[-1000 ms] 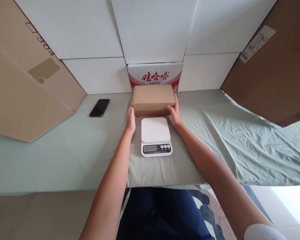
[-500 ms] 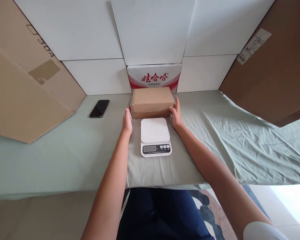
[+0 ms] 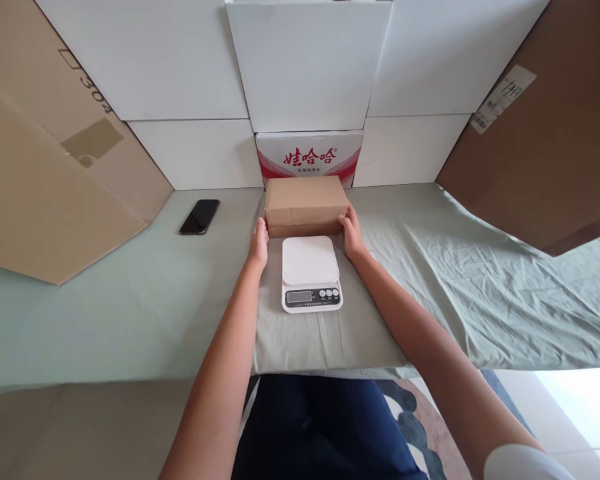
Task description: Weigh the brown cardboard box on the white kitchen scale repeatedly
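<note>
A closed brown cardboard box (image 3: 306, 200) sits on the cloth-covered table, just behind a white kitchen scale (image 3: 311, 273). My left hand (image 3: 259, 241) is against the box's left end, its fingers partly hidden behind that side. On the opposite end my right hand (image 3: 352, 232) presses with the thumb on the front corner and the fingers round the side. Between them the box is gripped from both ends. The scale's plate is bare, and its dark display panel with round buttons faces me.
A black phone (image 3: 200, 217) lies left of the box. Behind stands a white carton with red lettering (image 3: 309, 159), below white panels (image 3: 307, 67). Large cardboard sheets flank the table, one at left (image 3: 45, 167) and one at right (image 3: 540, 153). The green cloth (image 3: 480, 267) is wrinkled at right.
My left hand has moved right onto the box's end, closing the small gap. My right hand's fingers have drawn in round the other end. The scale and phone stay put.
</note>
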A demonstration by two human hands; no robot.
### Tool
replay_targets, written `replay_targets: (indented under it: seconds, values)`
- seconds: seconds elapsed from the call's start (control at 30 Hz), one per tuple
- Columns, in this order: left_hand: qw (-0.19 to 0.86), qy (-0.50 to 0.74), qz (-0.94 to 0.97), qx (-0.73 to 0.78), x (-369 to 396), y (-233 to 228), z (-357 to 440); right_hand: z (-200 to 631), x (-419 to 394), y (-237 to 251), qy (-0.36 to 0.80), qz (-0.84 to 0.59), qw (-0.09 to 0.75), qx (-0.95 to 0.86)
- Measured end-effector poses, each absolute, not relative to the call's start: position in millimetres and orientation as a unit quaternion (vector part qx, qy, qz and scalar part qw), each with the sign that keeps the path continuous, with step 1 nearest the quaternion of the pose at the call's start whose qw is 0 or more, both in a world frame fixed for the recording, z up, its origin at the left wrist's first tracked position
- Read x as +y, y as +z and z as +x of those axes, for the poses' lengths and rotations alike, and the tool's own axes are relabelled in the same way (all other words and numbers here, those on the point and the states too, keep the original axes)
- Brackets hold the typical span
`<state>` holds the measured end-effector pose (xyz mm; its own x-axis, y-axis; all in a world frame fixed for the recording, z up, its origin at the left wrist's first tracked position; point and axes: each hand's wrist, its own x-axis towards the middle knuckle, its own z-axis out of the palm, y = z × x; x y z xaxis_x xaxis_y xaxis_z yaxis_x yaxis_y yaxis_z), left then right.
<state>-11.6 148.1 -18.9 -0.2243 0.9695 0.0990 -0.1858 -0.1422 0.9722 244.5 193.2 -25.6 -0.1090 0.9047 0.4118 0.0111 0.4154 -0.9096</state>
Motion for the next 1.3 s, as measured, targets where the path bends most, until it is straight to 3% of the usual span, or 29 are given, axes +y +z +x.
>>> replay_targets:
  seconds: [0.27,0.57,0.8,1.07,1.3]
  values:
    - [0.455,0.635,0.411,0.470,152.4,-20.9,-10.3,236.9,173.6,0.3,0.372,-0.395,0.565,-0.621]
    - [0.411,0.643,0.446,0.467,138.9,-11.8,-10.2,237.7,169.3,-4.9,0.337,-0.350,0.567,-0.665]
    - [0.352,0.661,0.515,0.417,82.5,6.2,-7.8,247.4,136.4,-7.6,0.303,-0.330,0.577,-0.683]
    - [0.367,0.635,0.531,0.425,-4.1,-8.4,0.3,265.9,63.8,-25.4,0.317,-0.327,0.578,-0.677]
    - [0.370,0.631,0.525,0.435,-17.8,-11.1,3.7,267.8,40.8,-20.3,0.344,-0.354,0.561,-0.664]
